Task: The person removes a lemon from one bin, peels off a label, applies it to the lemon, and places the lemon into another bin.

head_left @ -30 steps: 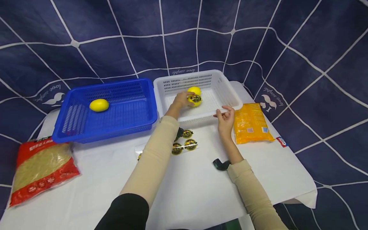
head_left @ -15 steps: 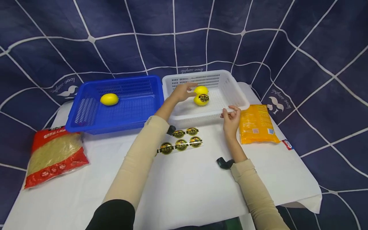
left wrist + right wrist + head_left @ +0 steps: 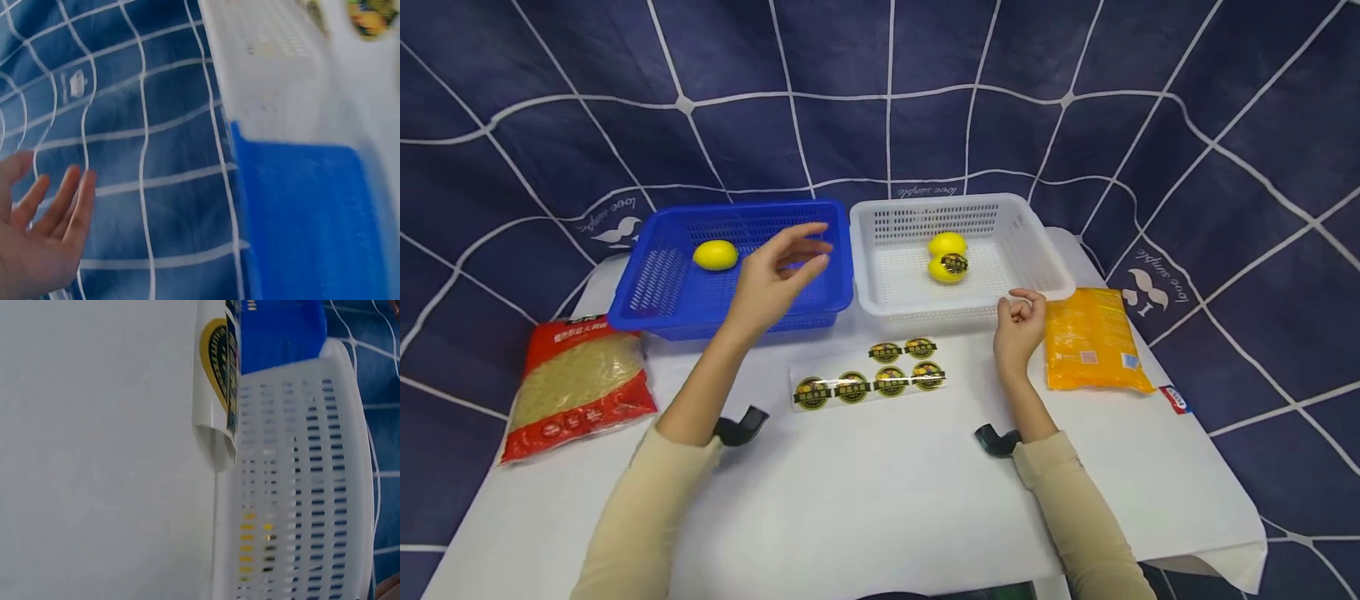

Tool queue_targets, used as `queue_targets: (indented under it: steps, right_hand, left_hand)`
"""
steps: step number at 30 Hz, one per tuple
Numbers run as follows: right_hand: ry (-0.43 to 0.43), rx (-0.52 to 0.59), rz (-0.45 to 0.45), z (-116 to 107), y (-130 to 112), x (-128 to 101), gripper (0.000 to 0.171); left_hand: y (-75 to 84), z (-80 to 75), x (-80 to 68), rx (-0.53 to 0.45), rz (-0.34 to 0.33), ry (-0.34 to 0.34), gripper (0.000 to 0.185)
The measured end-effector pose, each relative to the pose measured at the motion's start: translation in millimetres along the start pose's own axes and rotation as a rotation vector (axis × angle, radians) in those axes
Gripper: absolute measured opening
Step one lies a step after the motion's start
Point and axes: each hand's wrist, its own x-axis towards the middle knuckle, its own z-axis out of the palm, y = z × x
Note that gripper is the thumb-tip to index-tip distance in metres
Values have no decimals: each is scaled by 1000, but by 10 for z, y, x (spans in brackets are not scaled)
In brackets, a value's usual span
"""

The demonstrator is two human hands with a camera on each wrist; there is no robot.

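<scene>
- The left wrist view is blurred; only the fingers of the left hand (image 3: 37, 244), a stretch of the blue basket (image 3: 306, 219) and the white basket (image 3: 269, 56) come through.
- The right wrist view shows no hand to speak of, just the white basket's wall (image 3: 294, 506) and the curled end of the sticker sheet (image 3: 215, 394).
- In the white basket (image 3: 880, 304) the two lemons overlap, the labelled lemon (image 3: 948, 267) in front hiding part of the plain lemon (image 3: 947, 243) behind it.
- Lemons, counted: three. Two lie touching in the white basket, one lone lemon (image 3: 715, 254) in the blue basket (image 3: 647, 308).
- Baskets: two, standing side by side at the far edge of the white table (image 3: 880, 483).
- Sticker sheet (image 3: 868, 382): one, with six round stickers on it as far as I can make out, flat on the table before the baskets.
- Bags: two, a red bag (image 3: 576, 387) on the left and an orange bag (image 3: 1093, 340) on the right, beside the white basket.
- The left hand (image 3: 775, 279) hangs above the blue basket's front rim, fingers spread and relaxed, holding nothing; the lone lemon is nearest to it.
- The right hand (image 3: 1018, 329) sits just before the white basket's front right corner, fingers curled in loosely, gripping nothing I can see.
</scene>
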Motion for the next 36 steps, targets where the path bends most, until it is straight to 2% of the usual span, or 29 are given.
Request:
queue_targets:
  steps: [4,6,8,11,14,16,18,20,22,24,27,30,36]
  right_hand:
    - [-51,-34,-125,158,-162,-27,11]
    - [-97,-42,-191,284,-269,-14,11]
    - [-148,-66,-268,420,-434,11,12]
    - [-228,-65,-365,698,-688,74,15]
    - [-325,-64,-427,1060,-930,132,16]
    - [-390,-55,-460,1332,-995,186,18]
    - [-455,-77,-492,1584,-1135,204,20]
    - [-513,-111,-537,1819,-1245,230,22]
    - [-565,-164,-584,2035,-1340,257,24]
    - [-619,-207,-624,2242,-1412,284,26]
    - [-701,-252,-612,2556,-1472,298,29]
    - [-776,-295,-549,2906,-1449,253,32]
    - [-936,-404,-422,3527,-1248,-21,38]
  left_hand:
    - [-91,-270,-444,-20,-73,299,35]
    - [-230,-378,-630,-31,-145,440,34]
    - [-394,-447,-793,-37,-247,529,34]
    - [-626,-506,-988,-33,-413,578,36]
    - [-730,-553,-1095,-27,-568,577,39]
    - [-785,-581,-1112,-28,-639,572,42]
    - [-848,-585,-1100,-71,-674,561,46]
    - [-913,-555,-1071,-159,-672,574,49]
    - [-981,-501,-1036,-305,-646,612,49]
    - [-1044,-439,-1001,-467,-596,674,47]
    - [-1121,-361,-959,-652,-518,767,43]
    - [-1168,-338,-930,-757,-450,838,42]
    - [-1212,-357,-965,-840,-376,933,43]
